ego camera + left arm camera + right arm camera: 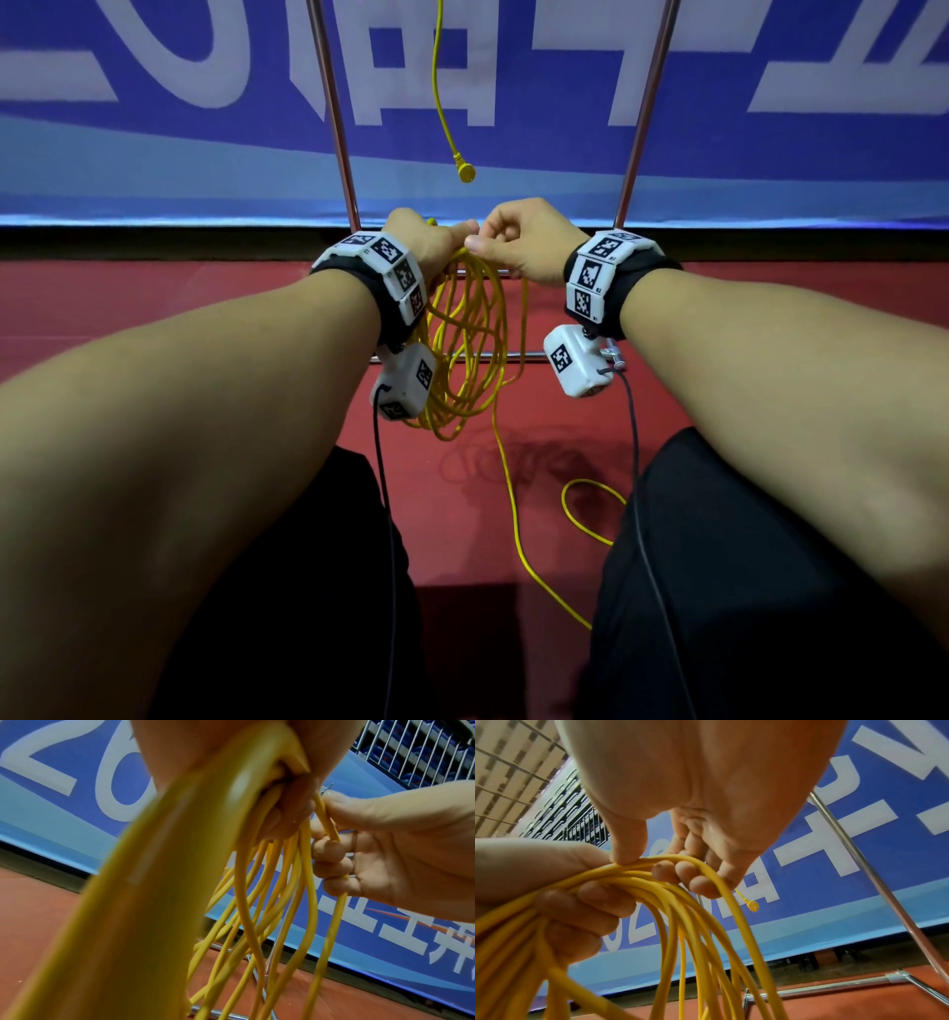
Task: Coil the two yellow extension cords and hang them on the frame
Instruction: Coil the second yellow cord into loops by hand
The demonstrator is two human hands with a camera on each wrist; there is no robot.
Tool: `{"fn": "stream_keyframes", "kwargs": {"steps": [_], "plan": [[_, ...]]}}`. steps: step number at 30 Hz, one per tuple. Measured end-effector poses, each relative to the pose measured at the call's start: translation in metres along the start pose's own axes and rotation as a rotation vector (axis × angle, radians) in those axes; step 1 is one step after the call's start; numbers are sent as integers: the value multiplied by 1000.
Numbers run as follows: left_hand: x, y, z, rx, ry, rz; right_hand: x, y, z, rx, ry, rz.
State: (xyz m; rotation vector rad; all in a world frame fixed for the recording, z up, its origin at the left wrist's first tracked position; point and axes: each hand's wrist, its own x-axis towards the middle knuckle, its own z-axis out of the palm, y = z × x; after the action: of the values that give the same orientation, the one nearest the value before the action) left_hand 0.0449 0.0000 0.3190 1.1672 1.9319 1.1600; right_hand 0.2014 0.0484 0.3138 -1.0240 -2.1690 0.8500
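Head view, left hand [429, 241] gripping one coiled cord [464, 349], right hand [524, 241] pinching a strand (second cord [442, 103] hanging).

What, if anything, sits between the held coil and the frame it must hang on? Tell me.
Nothing visible does. The left hand grips the coil and the right hand pinches a strand, right before the frame. The other cord already dangles between its uprights. A loose tail trails on the floor; the top bar is out of view.

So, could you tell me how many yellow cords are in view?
2: one cord is coiled in both hands, its tail on the floor; the other hangs from above between the frame's poles, plug down.
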Motion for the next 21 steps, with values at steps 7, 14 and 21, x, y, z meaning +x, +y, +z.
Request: {"fn": "stream_keyframes", "kwargs": {"steps": [7,14,21], "plan": [[8,0,-9,-26,98,7,-6,21,-8,-129,-278,114],[9,-4,-13,-67,100,20,-7,15,-11,168,-111,282],[3,-4,-10,-22,-2,4,-2,8,-13,-77,-15,109]]}}
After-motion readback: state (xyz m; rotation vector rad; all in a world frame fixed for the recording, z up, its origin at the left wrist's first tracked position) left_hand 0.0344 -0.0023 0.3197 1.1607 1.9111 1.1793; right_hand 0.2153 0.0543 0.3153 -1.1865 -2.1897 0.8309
